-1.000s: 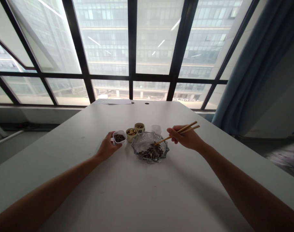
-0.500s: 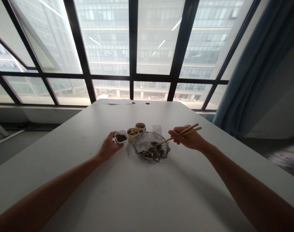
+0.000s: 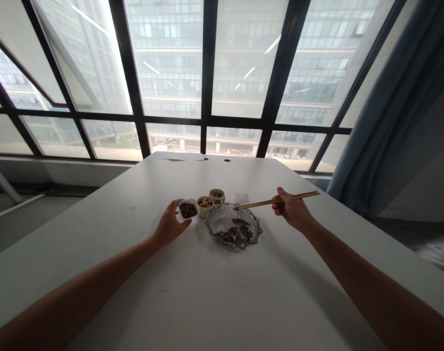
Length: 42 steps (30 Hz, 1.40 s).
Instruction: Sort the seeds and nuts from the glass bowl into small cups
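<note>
My left hand [image 3: 171, 223] is closed around a small white plastic container [image 3: 188, 216], tilted toward me, with dark sunflower seeds [image 3: 187, 210] inside. A pair of wooden chopsticks [image 3: 264, 202] is gripped in my right hand [image 3: 291, 209]. Their tips hover over the far part of a clear glass bowl [image 3: 259, 233], with something small and dark between them. More dark seeds [image 3: 236, 232] lie in the near part of that bowl. Close to the left hand stands a small cup [image 3: 204, 211] of pale nuts.
Behind the nut cup is a second small cup [image 3: 217, 199] with dark markings. A translucent plastic container [image 3: 242, 198] sits behind the glass bowl, partly hidden by it. Papers [image 3: 178, 156] lie at the far end of the white table [image 3: 192, 302], near the windows.
The chopstick tips have risen out of the seeds to above the bowl's far part, and the chopsticks now lie flatter. My left hand keeps its hold on the container. The whole view has shifted slightly.
</note>
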### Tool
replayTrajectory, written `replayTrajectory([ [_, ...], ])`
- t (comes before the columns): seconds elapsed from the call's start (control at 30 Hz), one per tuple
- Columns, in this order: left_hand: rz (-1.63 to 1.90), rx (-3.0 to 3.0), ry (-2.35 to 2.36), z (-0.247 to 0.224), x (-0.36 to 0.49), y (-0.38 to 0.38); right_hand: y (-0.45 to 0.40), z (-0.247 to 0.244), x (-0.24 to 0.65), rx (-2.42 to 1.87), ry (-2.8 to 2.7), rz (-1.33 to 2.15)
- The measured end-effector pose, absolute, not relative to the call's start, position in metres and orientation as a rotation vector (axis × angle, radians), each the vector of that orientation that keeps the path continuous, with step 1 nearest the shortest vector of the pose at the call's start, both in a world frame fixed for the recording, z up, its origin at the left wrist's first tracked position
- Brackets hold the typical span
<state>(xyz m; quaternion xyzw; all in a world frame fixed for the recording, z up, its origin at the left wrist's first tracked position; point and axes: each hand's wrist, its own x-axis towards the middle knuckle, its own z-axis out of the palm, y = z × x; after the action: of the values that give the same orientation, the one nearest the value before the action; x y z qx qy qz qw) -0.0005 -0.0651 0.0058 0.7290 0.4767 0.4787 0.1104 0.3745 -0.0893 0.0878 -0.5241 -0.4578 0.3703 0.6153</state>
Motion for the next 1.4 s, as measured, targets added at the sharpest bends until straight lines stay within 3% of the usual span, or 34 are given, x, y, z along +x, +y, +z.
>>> replayTrajectory([
  [0.43,1.385,2.251,1.261,0.007,0.003,-0.072,-0.126,0.099,0.263,-0.989,-1.341,0.554],
  [0.57,1.382,2.257,1.255,0.006,0.003,-0.072,-0.119,0.096,0.243,-0.984,-1.627,0.609],
  [0.83,1.391,2.225,1.276,0.004,0.004,-0.07,-0.116,0.106,0.289,-1.004,-1.431,0.542],
  [1.27,1.216,1.967,1.603,-0.008,-0.004,-0.053,-0.107,0.122,0.35,-1.339,-1.826,0.511],
  [1.4,1.334,2.044,1.663,-0.019,-0.01,-0.043,-0.107,0.12,0.35,-1.321,-1.986,0.483],
])
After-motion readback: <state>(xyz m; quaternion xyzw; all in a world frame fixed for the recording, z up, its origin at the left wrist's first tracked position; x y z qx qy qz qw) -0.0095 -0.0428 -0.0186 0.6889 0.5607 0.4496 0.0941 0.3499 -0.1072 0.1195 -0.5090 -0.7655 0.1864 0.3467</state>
